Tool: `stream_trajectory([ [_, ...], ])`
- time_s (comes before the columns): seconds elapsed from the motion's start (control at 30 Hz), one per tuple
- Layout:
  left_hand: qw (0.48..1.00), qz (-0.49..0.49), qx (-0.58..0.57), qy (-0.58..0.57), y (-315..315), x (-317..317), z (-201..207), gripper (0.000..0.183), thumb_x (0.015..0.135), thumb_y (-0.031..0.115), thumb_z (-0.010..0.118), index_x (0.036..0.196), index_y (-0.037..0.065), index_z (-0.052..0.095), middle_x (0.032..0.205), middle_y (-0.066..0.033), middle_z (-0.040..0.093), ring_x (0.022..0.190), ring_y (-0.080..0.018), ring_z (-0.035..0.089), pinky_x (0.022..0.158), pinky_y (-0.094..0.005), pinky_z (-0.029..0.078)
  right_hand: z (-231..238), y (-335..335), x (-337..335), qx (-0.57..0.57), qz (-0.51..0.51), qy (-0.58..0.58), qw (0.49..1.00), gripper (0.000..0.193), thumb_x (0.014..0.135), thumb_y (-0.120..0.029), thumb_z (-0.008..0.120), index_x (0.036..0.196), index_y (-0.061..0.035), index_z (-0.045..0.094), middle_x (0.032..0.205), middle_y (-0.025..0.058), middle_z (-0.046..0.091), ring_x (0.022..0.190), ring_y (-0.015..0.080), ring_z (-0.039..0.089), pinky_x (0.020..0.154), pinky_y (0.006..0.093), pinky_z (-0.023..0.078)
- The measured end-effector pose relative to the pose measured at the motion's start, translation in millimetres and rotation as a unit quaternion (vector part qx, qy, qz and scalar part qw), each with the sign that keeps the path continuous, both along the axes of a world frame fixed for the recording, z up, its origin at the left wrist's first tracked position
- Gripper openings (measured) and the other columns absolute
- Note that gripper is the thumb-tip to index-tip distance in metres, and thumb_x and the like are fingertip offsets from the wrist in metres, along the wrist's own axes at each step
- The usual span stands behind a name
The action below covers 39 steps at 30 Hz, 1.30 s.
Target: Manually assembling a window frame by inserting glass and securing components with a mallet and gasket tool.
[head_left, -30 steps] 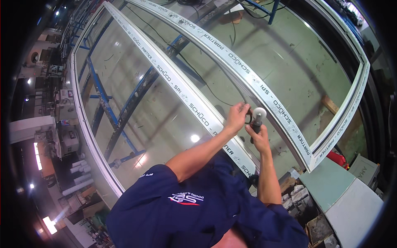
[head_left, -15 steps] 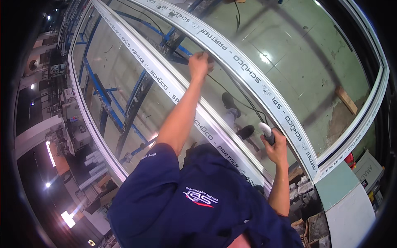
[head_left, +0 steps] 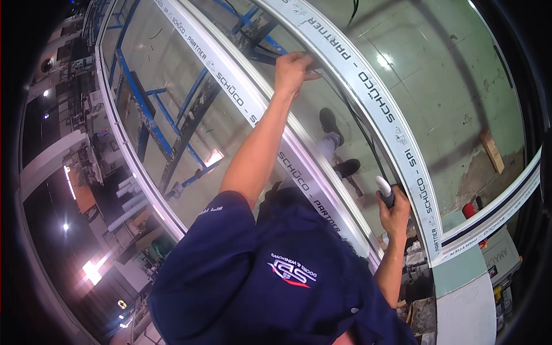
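Navy cloth covers the wearer's torso, the shirt filling the lower part of the view. The right forearm rises almost straight from its sleeve, and the right hand curls around a tool: this grip is closed on the dark handle, leaving the rounded white head showing past the fingers, tilted up and to the left. The tool is just beside the inner edge of the right frame; whether it touches cannot be told. The left arm stretches farther out, slanting up and rightward over the bar of the left frame. At its end the left hand has its back turned up, fingers bent toward the right frame's inner edge, with a gap showing between the digits; whether that grip holds anything cannot be told. Between the two hands a dark strip runs along the same edge. Lower down, two dark shoes show between the frames. Farther off, a wooden block lies on the floor, and a blue trestle stands within the left frame's outline.
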<state>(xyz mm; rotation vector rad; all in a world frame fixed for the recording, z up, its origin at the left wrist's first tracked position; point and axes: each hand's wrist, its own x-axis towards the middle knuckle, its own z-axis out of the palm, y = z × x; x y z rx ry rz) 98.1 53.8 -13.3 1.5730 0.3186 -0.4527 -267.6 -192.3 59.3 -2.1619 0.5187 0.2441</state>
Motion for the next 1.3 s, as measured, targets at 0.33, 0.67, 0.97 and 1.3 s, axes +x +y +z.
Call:
stream_trajectory([
  [0.33,0.999,-0.012,-0.028,0.03,-12.2,-1.2,10.4,0.026,0.102,0.005,0.06,0.116,-0.016,0.065,0.108,-0.0226,0.075,0.09,-0.0311,0.078,0.072,-0.0388,0.069,-4.2,2.5,-2.6,-0.004,-0.013,0.001,1.0,0.024,0.082,-0.008,0.08,0.091,0.0011,0.06,0.078,0.0224,0.06,0.075,0.0447,0.06,0.068,0.0467,0.047],
  [0.67,0.998,0.02,0.055,-0.033,-37.9,-29.9,-0.1,0.035,0.108,0.015,0.056,0.115,-0.018,0.067,0.1,-0.0211,0.075,0.08,-0.0318,0.079,0.061,-0.0403,0.067,16.8,0.9,-4.0,0.009,-0.019,-0.025,0.999,0.025,0.084,-0.007,0.082,0.093,0.0015,0.06,0.076,0.0187,0.059,0.064,0.0359,0.056,0.061,0.0399,0.045],
  [0.97,0.994,-0.002,-0.091,0.058,-25.5,-42.9,3.3,0.036,0.106,0.016,0.058,0.12,-0.016,0.064,0.111,-0.0229,0.072,0.098,-0.035,0.075,0.073,-0.0456,0.069,115.5,-5.0,22.1,0.098,0.039,-0.131,0.986,0.024,0.079,-0.003,0.082,0.092,0.0024,0.063,0.092,0.0162,0.067,0.073,0.0284,0.065,0.067,0.0336,0.049],
  [1.3,0.989,-0.086,-0.071,0.098,-32.5,-60.9,23.9,0.028,0.099,0.01,0.065,0.116,-0.013,0.068,0.108,-0.02,0.073,0.099,-0.0311,0.075,0.074,-0.0443,0.067,144.0,11.7,32.3,0.096,0.114,-0.179,0.972,0.031,0.068,0.003,0.081,0.084,0.0016,0.054,0.109,0.0235,0.072,0.086,0.032,0.073,0.076,0.0379,0.057],
])
